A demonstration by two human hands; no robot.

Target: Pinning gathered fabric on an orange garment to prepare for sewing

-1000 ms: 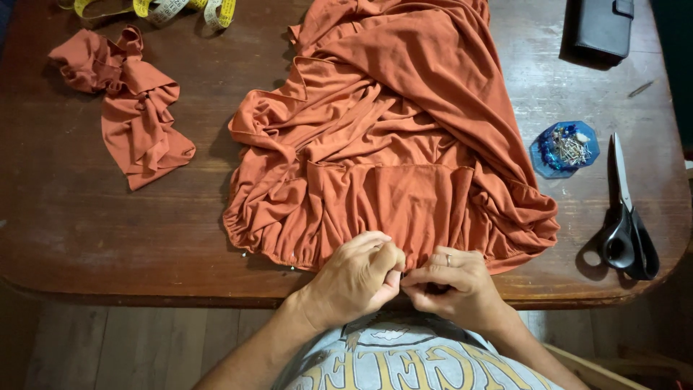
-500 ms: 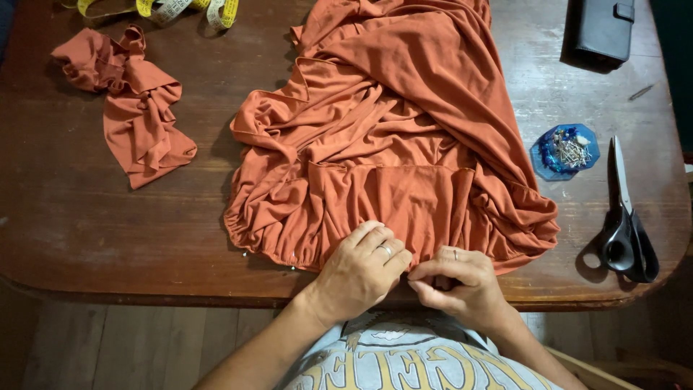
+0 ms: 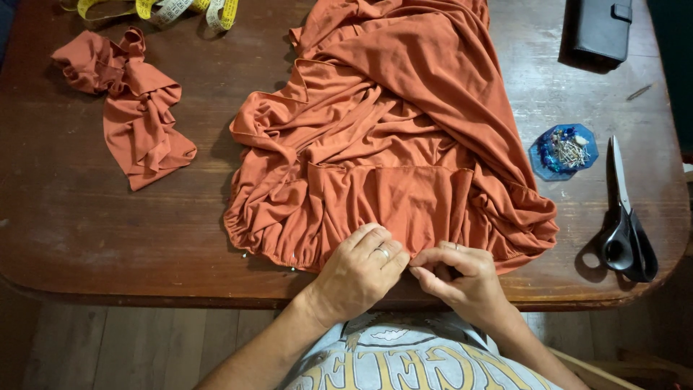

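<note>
A large rust-orange garment [image 3: 393, 137] lies bunched on the dark wooden table [image 3: 86, 231], its gathered hem toward me. My left hand [image 3: 361, 271] presses down on the hem near the table's front edge, fingers curled, a ring on one finger. Beside it, my right hand [image 3: 458, 278] pinches the same hem edge between thumb and fingers. The two hands almost touch. Whether a pin sits between the fingers cannot be seen.
A smaller piece of the same orange fabric [image 3: 133, 108] lies at the left. A yellow tape measure [image 3: 170, 9] is at the back. A blue pin dish [image 3: 563, 150], black scissors [image 3: 628, 231] and a black case [image 3: 603, 29] sit at the right.
Both hands have shifted slightly along the hem; the right hand's fingers have closed tighter on the fabric edge. The garment has barely moved.
</note>
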